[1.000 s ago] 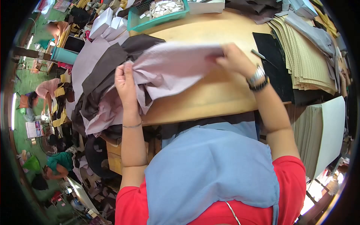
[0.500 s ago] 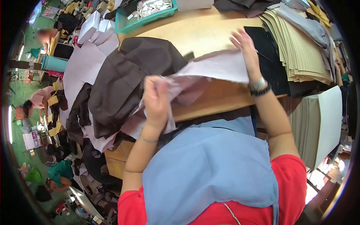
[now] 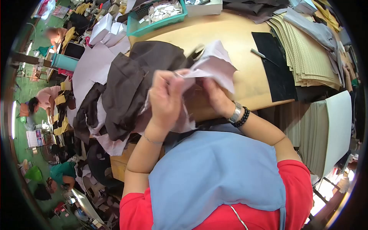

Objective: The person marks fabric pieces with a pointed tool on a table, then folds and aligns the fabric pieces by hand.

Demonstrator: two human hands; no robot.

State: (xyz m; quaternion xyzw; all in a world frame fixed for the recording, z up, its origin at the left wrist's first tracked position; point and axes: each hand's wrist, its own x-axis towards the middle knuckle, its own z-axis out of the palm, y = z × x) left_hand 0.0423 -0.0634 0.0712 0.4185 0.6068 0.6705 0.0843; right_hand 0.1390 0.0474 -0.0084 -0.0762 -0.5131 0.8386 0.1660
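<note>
A pale pink-mauve fabric piece (image 3: 216, 65) is held up above the table in front of me. My left hand (image 3: 165, 96) is closed with its fingers pinching the fabric, part of which hangs below toward my apron. My right hand (image 3: 217, 99) is close beside it, under the raised part; its fingers curl against the cloth, their tips partly hidden. Dark brown fabric (image 3: 134, 76) lies heaped just left of my hands. The fabric and my left fingers are somewhat blurred.
A teal basket (image 3: 136, 28) of small pale pieces stands at the back of the wooden table (image 3: 245, 69). To the right are a thin pale-handled tool (image 3: 258, 53), a black sheet (image 3: 270, 73) and stacked cream sheets (image 3: 306, 53). Co-workers sit farther left.
My right hand has come in from the far right, where it was spread along the stretched fabric, to beside my left hand. The fabric has gone from stretched sideways to bunched and raised.
</note>
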